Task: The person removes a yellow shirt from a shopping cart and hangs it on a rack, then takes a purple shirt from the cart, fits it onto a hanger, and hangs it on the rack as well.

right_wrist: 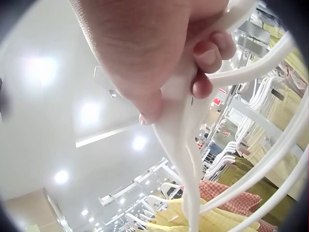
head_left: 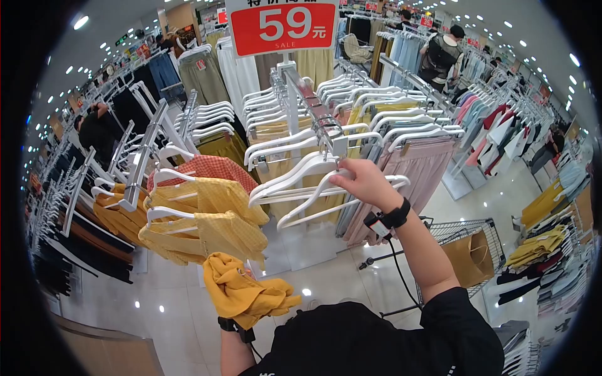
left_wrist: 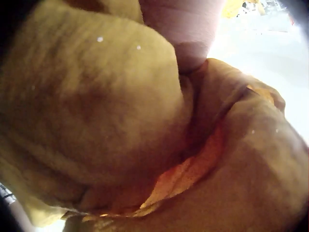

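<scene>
My right hand [head_left: 371,182] pinches a bare white clothes hanger [head_left: 308,205] by its top, close to the end of the metal rack arm [head_left: 325,128]. In the right wrist view, the thumb and curled fingertips [right_wrist: 208,58] close round the white plastic. Just behind it hang more bare white hangers [head_left: 276,191]. A mustard-yellow garment [head_left: 241,291] is bunched up in my left hand [left_wrist: 186,29], low in front of my body. Its folds cover most of that hand in the head view.
Yellow checked tops [head_left: 229,235] and a red checked one [head_left: 210,168] hang to the left. Pink trousers [head_left: 417,182] hang at the right. A wire shopping cart [head_left: 495,241] carries a brown paper bag [head_left: 470,260]. A red sale sign [head_left: 282,28] tops the rack.
</scene>
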